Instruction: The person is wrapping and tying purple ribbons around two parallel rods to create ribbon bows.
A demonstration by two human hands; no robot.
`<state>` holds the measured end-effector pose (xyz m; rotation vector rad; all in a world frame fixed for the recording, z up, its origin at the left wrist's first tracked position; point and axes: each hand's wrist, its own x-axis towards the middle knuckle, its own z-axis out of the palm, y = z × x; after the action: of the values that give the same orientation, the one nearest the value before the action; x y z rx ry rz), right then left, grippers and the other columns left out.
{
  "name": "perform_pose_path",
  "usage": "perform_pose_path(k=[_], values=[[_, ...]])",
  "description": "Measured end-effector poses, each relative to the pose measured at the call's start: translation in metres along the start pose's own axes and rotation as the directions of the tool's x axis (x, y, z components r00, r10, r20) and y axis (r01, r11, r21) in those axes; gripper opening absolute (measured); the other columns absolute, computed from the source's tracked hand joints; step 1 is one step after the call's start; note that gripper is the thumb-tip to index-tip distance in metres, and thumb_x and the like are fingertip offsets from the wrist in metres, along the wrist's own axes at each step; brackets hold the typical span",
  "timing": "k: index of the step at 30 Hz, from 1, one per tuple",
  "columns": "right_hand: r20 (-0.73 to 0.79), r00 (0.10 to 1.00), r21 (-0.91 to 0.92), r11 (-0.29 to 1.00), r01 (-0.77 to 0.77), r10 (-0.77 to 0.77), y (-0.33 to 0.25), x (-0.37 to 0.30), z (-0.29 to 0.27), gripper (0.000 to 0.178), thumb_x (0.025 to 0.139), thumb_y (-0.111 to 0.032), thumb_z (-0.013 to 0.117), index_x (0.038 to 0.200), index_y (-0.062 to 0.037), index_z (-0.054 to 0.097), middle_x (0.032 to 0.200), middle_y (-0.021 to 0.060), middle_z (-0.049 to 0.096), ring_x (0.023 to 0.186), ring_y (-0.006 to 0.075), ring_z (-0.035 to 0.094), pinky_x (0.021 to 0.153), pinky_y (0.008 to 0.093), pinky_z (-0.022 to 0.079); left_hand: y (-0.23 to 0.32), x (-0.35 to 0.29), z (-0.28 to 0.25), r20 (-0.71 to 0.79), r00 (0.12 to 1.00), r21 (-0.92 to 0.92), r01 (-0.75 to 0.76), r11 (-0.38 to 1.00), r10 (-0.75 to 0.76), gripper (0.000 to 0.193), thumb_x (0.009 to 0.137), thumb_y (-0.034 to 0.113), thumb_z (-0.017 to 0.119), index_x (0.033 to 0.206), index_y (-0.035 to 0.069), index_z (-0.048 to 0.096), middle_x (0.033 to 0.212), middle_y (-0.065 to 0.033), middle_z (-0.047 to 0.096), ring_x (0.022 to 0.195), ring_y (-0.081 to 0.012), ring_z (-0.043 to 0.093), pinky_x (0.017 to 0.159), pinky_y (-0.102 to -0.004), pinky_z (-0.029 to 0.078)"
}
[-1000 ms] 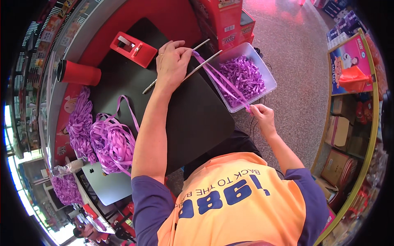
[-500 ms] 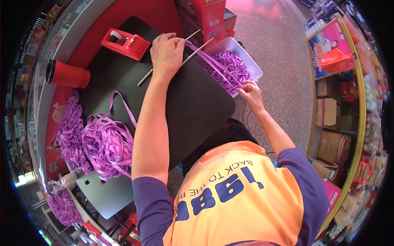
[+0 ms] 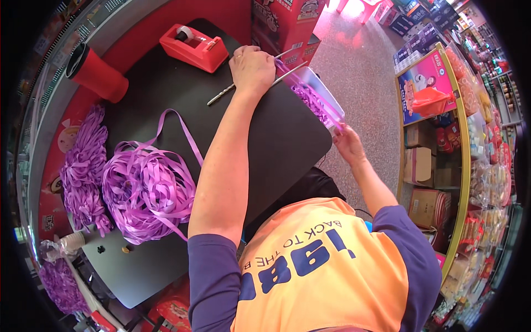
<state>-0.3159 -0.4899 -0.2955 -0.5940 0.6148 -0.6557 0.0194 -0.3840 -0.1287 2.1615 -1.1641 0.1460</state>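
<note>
At the far edge of the black table (image 3: 276,155), my left hand (image 3: 253,69) is closed over two thin metal rods (image 3: 289,73), and purple ribbon (image 3: 315,98) comes out beside it. Its fingertips are partly hidden. My right hand (image 3: 348,142), past the table's right corner, pinches the other end of the ribbon, which runs taut in narrow strands between both hands. Under these strands is a white plastic bin (image 3: 331,98) holding cut purple pieces. A large loose heap of purple ribbon (image 3: 146,188) lies left of my left forearm, with one loop reaching under that arm.
A red tape dispenser (image 3: 193,48) and a red tumbler (image 3: 98,74) stand at the table's far left. Bundled purple ribbon (image 3: 83,171) lies along the left edge. Red boxes (image 3: 282,27) rise behind the bin. A gold-edged shelf (image 3: 463,166) stands right across the speckled floor (image 3: 354,72).
The view has shifted, so the table items appear further right. My right hand has drawn nearer the table corner and slightly lower, with the ribbon still stretched. My left hand stays on the rods.
</note>
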Motion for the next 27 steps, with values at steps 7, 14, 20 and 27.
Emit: perform_pose_path(k=[7, 14, 20, 27], values=[[0.284, 0.958, 0.017, 0.999, -0.05, 0.043, -0.063, -0.045, 0.008, 0.024, 0.089, -0.014, 0.063, 0.111, -0.0068, 0.063, 0.125, 0.0107, 0.06, 0.113, 0.0233, 0.056, 0.092, 0.0394, 0.045, -0.001, 0.002, 0.002, 0.057, 0.998, 0.002, 0.023, 1.0, -0.023, 0.031, 0.087, 0.029, 0.053, 0.094, 0.008, 0.075, 0.12, -0.0059, 0.061, 0.122, -0.0269, 0.046, 0.101, -0.0411, 0.035], [0.252, 0.944, -0.609, 0.793, -0.016, 0.212, -0.096, -0.069, 0.023, 0.017, 0.088, -0.014, 0.066, 0.101, -0.0062, 0.072, 0.119, 0.0053, 0.058, 0.11, 0.0176, 0.053, 0.097, 0.0329, 0.04, 0.001, 0.003, -0.002, 0.055, 0.998, 0.031, 0.021, 0.999, -0.022, 0.028, 0.086, 0.031, 0.057, 0.092, 0.011, 0.075, 0.124, -0.0075, 0.061, 0.123, -0.0283, 0.047, 0.103, -0.0405, 0.037], [0.326, 0.874, -0.815, 0.575, 0.067, 0.36, -0.076, -0.068, 0.039, 0.019, 0.086, -0.017, 0.068, 0.101, -0.0054, 0.073, 0.119, 0.0053, 0.056, 0.111, 0.017, 0.049, 0.096, 0.0326, 0.038, 0.003, 0.002, -0.006, 0.088, 0.995, 0.004, 0.048, 0.999, -0.049, 0.027, 0.087, 0.031, 0.058, 0.096, 0.012, 0.074, 0.127, -0.0077, 0.059, 0.125, -0.0281, 0.046, 0.104, -0.0407, 0.036], [0.403, 0.811, -0.807, 0.583, 0.097, 0.424, -0.045, -0.06, 0.034, 0.026, 0.089, -0.02, 0.067, 0.111, -0.0079, 0.07, 0.115, 0.0021, 0.055, 0.107, 0.0122, 0.048, 0.089, 0.0274, 0.041, 0.002, 0.002, -0.006, 0.059, 0.997, -0.041, 0.052, 0.998, -0.05, 0.024, 0.085, 0.028, 0.061, 0.093, 0.011, 0.075, 0.124, -0.009, 0.06, 0.123, -0.0287, 0.047, 0.103, -0.0412, 0.036]])
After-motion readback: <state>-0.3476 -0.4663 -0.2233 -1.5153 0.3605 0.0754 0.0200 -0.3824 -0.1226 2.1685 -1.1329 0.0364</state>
